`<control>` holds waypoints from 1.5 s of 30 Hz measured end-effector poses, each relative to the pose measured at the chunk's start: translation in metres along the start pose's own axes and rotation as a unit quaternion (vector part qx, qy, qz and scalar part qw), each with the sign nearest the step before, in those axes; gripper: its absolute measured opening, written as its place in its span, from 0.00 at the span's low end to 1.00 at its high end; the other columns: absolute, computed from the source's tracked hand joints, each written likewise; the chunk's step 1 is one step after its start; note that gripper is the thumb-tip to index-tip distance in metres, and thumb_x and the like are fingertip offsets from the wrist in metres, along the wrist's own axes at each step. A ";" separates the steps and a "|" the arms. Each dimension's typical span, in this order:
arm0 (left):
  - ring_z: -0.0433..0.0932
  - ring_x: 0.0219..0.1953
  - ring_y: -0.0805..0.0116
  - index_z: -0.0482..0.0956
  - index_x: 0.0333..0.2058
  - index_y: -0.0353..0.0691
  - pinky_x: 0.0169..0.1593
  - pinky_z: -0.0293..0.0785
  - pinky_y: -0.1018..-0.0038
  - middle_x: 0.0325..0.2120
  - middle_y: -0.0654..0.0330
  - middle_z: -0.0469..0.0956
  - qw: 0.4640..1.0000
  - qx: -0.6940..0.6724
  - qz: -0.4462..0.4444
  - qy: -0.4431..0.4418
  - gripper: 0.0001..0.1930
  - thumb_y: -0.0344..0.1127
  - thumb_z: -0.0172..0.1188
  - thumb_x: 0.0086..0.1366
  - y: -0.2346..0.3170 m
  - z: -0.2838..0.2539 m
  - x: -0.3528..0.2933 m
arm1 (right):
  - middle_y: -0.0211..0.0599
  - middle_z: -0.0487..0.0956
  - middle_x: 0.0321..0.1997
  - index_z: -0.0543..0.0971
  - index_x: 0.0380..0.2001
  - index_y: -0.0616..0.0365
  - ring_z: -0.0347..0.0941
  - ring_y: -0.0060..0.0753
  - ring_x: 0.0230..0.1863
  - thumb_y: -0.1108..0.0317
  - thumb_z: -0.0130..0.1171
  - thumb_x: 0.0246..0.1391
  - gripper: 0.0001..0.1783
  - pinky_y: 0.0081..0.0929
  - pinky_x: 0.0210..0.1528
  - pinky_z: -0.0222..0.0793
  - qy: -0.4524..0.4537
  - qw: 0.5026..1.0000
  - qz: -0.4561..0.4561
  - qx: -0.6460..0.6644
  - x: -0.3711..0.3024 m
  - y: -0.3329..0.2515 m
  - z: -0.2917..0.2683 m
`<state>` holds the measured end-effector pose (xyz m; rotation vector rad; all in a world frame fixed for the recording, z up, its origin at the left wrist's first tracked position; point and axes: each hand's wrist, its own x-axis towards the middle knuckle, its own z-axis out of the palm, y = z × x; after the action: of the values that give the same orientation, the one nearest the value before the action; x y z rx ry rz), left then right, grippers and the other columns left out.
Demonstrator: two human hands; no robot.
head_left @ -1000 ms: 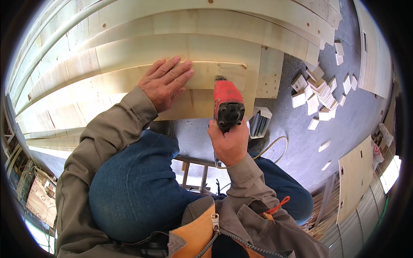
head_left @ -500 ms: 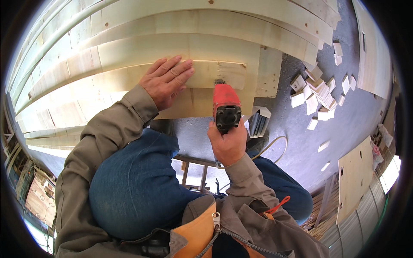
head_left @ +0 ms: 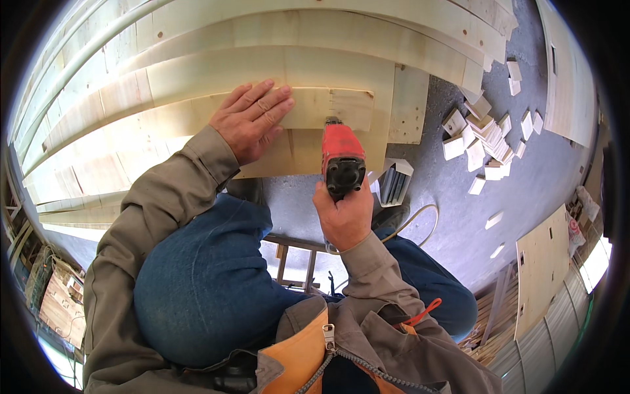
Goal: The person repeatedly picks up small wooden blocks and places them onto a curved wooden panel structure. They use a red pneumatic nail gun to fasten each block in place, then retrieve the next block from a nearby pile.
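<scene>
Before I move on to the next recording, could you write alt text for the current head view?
The right hand grips a red-and-black handheld tool, its nose at a pale wooden strip on which the left hand rests, fingers extended. Loose wooden blocks lie scattered on the floor to the right.

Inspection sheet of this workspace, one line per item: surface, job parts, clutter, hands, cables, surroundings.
Surface: wide pale wooden panel under the work; grey floor beyond its edge.
Job parts: narrow board lies on the panel, with a short wooden piece at its right end; red-and-black power tool has its nose near their joint, contact not clear.
Clutter: loose wooden blocks scattered on the floor; open box of dark strips near the tool.
Hands: left hand flat on the narrow board; right hand gripping the tool.
Cables: pale hose loops beside the right leg; connection hidden.
Surroundings: slotted wooden panel at lower right.
</scene>
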<state>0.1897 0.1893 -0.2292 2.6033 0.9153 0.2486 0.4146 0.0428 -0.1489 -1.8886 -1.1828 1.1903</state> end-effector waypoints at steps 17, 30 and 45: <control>0.66 0.75 0.57 0.75 0.69 0.48 0.77 0.59 0.56 0.72 0.63 0.70 1.000 -0.006 0.003 -0.002 0.31 0.38 0.68 0.67 0.000 -0.001 0.001 | 0.49 0.79 0.51 0.77 0.55 0.60 0.78 0.57 0.49 0.73 0.67 0.52 0.25 0.43 0.52 0.76 -0.005 0.998 0.046 0.042 -0.010 0.005 0.000; 0.65 0.75 0.57 0.75 0.69 0.48 0.77 0.59 0.55 0.72 0.62 0.70 1.000 -0.003 0.000 -0.003 0.30 0.39 0.67 0.68 0.000 0.001 0.000 | 0.49 0.78 0.50 0.76 0.58 0.60 0.79 0.56 0.48 0.73 0.67 0.50 0.29 0.42 0.52 0.77 -0.006 1.000 0.024 0.005 -0.014 0.001 0.000; 0.68 0.73 0.58 0.76 0.67 0.49 0.75 0.61 0.56 0.71 0.63 0.72 1.000 0.004 0.004 0.007 0.29 0.39 0.68 0.68 0.000 0.002 0.000 | 0.51 0.78 0.50 0.78 0.53 0.59 0.77 0.61 0.50 0.71 0.68 0.52 0.24 0.46 0.53 0.75 -0.020 0.998 0.051 0.029 -0.023 -0.002 -0.008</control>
<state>0.1899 0.1889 -0.2314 2.6158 0.9118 0.2667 0.4168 0.0225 -0.1359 -1.9094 -1.0734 1.3089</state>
